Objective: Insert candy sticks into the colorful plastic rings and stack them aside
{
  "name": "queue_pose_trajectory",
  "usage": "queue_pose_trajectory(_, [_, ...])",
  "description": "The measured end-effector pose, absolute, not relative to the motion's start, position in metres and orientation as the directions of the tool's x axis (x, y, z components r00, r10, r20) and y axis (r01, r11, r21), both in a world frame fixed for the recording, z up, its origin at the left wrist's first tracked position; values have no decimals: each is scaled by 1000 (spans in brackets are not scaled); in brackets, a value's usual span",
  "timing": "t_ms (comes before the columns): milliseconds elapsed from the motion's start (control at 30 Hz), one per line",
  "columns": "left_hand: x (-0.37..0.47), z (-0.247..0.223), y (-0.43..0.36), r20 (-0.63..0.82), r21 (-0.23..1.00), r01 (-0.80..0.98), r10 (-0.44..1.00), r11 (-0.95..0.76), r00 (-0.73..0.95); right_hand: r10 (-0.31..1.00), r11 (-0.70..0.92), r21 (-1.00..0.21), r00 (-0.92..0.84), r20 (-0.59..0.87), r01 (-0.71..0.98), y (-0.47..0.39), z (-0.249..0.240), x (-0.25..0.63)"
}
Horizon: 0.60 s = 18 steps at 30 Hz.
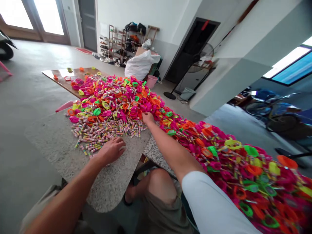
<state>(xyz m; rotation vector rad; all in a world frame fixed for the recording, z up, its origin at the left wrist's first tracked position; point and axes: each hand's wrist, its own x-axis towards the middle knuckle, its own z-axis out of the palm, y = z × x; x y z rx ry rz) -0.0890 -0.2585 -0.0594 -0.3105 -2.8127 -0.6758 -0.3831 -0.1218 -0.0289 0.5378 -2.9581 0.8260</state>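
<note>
A large heap of pink, orange, green and yellow plastic rings [126, 94] covers the far part of a speckled stone table [58, 143]. Along its near edge lie many small patterned sticks [97, 135]. My left hand [112, 150] rests low over the stone beside the sticks, fingers slightly curled and apart, holding nothing. At the right edge of the heap, my right hand [147, 118] reaches in with fingers pinched together by an orange piece; what they hold is too small to make out.
More colourful rings [219, 156] spread down the right side. Behind the table stand a white sack [141, 65], a pink bucket [151, 81], a grey bucket [187, 93], a fan [170, 95] and a shoe rack [122, 45]. My knees are below the table edge.
</note>
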Motion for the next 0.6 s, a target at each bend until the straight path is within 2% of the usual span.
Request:
queue_pose_trajectory(133, [-84, -54, -269, 237, 397, 239, 152, 886, -959, -197, 826, -522, -977, 87, -213, -148, -35, -393])
queue_pose_trajectory(300, [-84, -49, -280, 328, 422, 212, 69, 881, -942, -168, 793, -575, -979, 112, -202, -138, -29, -378])
queue_pose_trajectory(433, [-86, -48, -273, 393, 523, 173, -56, 835, -918, -312, 705, -648, -947, 80, -287, -119, -24, -338])
queue_pose_trajectory(533, [-87, -49, -265, 406, 646, 149, -171, 749, -898, -481, 612, -713, -877, 7, -342, -108, -20, -297])
queue_pose_trajectory(600, [-86, -49, -262, 445, 694, 193, -203, 694, -872, -637, 531, -763, -768, -72, -369, -103, -14, -272])
